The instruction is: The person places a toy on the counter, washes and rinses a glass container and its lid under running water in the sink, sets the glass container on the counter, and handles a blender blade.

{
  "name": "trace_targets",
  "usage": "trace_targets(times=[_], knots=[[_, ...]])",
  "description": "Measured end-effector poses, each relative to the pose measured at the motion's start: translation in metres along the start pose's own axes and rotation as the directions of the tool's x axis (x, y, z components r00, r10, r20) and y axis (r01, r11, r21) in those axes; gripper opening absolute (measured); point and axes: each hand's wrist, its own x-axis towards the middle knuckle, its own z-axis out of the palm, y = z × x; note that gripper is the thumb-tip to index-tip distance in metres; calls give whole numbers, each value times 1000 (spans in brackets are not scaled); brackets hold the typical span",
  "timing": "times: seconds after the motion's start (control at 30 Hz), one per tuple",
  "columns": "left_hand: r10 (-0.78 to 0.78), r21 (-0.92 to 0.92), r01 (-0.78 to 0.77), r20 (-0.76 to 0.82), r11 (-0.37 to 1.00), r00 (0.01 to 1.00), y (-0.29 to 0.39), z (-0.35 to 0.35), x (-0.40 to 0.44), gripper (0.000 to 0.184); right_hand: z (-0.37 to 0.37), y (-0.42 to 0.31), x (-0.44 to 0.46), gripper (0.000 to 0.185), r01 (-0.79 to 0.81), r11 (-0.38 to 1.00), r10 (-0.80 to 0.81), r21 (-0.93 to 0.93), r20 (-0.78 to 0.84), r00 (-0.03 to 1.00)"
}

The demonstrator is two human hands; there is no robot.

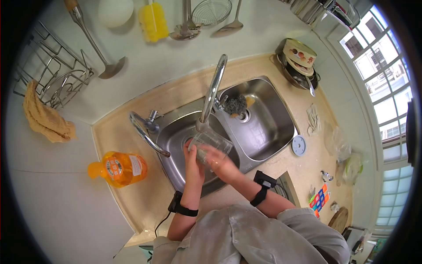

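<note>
A clear, see-through container [218,141] is tilted under the spout of the tall chrome faucet [214,90], above the left sink basin [172,140]. My left hand [193,159] is closed around its lower left side. Against the container's near side lies my right hand [216,160], slightly blurred, with its fingers bent round it. Something greyish shows between the hands at the container's base, too blurred to make out. Both wrists wear black straps with small devices.
An orange detergent bottle [125,169] lies left of the sink beside a curved chrome tap [145,132]. A dark scrubber [236,105] sits in the right basin [268,127]. A round grey-blue disc [299,145] and stacked pans [299,66] are on the right counter.
</note>
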Motion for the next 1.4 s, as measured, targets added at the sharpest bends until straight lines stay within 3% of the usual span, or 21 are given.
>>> trace_targets(times=[0.03,0.07,0.13,0.23,0.27,0.4,0.47,0.53,0.6,0.67,0.77,0.9,0.97,1.07,1.1,1.13,1.2,1.27,1.33,1.37,1.4], knots=[[75,5,-76,11,997,997,-4,-1,1,43,-10,6,5,57,-148,798,170,584,18,985],[73,5,-73,9,997,997,-11,-12,4,43,-14,7,6,58,-215,273,295,938,131,947],[-36,-247,92,223,965,974,-18,-31,13,46,-8,8,5,58,-197,231,269,953,132,954],[-6,-189,31,132,981,991,-25,-29,13,47,3,-7,5,53,-87,964,72,252,71,995],[-7,-190,32,132,981,991,-19,-15,6,47,-1,-4,9,53,-88,964,73,251,70,995],[160,-16,-163,-106,987,981,-16,-3,-1,57,-21,9,19,44,-287,451,234,845,199,952],[133,-200,-83,249,976,959,-2,-17,5,53,-18,-1,17,51,-307,193,225,932,262,938],[41,-251,26,259,968,965,-2,-24,6,53,-7,-2,12,52,-304,127,211,944,274,938],[-80,-83,93,147,992,986,-5,-24,7,52,1,-10,11,50,-86,991,77,100,96,992],[-124,-177,133,62,975,990,-5,-12,0,52,-6,-2,18,47,-104,982,95,159,62,994],[65,-94,-49,171,994,983,-8,-19,2,64,-28,12,23,42,-300,399,301,866,186,935],[-17,-273,173,492,946,870,2,-52,13,72,-12,0,15,42,-253,250,242,935,192,951],[-209,-158,307,447,939,870,0,-59,17,82,-10,0,7,46,-296,912,224,285,260,939],[-294,1,304,253,953,922,0,-50,13,85,-6,14,8,49,129,991,-122,-32,169,978],[-299,3,309,256,951,919,3,-45,8,85,-12,17,4,48,-271,866,216,421,175,961],[-238,14,244,286,970,928,9,-38,2,84,-17,15,3,48,-272,865,218,421,173,961],[-177,22,179,310,984,934,10,-37,0,83,-24,13,5,47,-196,360,245,912,110,963],[-35,-184,146,500,972,865,7,-41,8,78,-18,9,1,49,-204,272,226,940,144,964],[-101,-146,190,470,971,877,4,-42,10,82,-8,7,-5,47,-266,803,198,534,182,963],[-169,-108,238,436,965,884,3,-42,10,85,-3,3,-5,44,47,996,-56,78,110,992],[-171,-108,240,437,965,883,1,-41,9,85,-4,5,-5,44,46,996,-54,77,108,993]])
